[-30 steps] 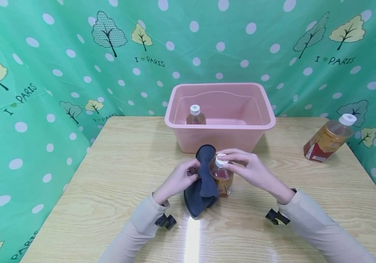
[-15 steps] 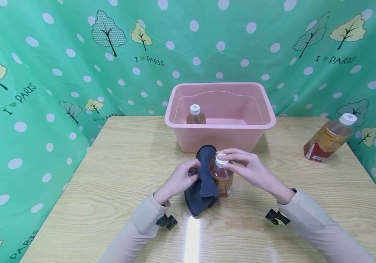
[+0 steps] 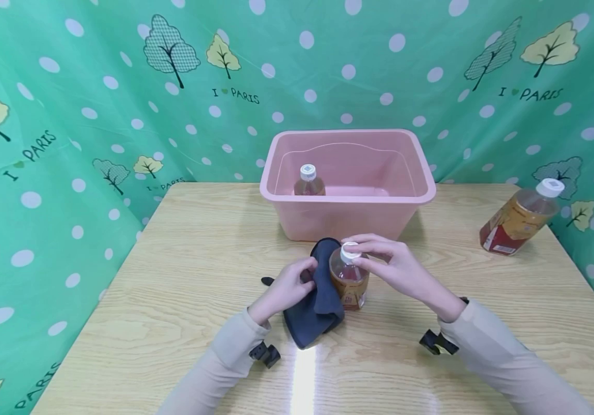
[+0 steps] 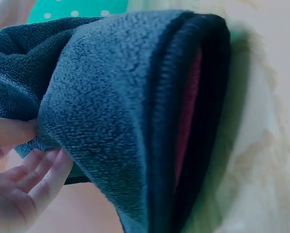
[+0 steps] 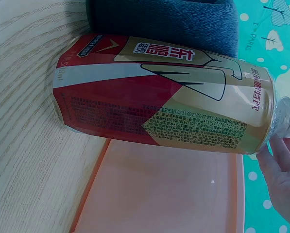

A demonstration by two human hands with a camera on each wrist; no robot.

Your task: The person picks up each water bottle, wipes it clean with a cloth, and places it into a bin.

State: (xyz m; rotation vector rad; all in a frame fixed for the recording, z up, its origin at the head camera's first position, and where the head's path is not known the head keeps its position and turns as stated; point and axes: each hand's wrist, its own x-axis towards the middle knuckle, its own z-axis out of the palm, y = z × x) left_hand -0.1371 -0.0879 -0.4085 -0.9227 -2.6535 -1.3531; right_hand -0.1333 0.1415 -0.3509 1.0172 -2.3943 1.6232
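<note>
Cloth (image 3: 319,308) nearer, btl (image 3: 309,187) in bin (image 3: 349,217)

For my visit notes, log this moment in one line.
left hand: pinches dark-blue cloth | right hand: holds drink bottle by cap | second bottle: in pink bin | third bottle: on table

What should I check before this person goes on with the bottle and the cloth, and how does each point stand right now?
1. The bottle stands upright on the table: ok.
2. The right hand steadies it: ok, fingers on the white cap.
3. The left hand holds the dark cloth: ok, pinched between thumb and fingers.
4. Cloth against the bottle: cannot tell; they are close together.
5. Cap screwed tight: cannot tell.
6. Room in the pink bin: ok, another bottle shows inside, with space beside it.
</note>
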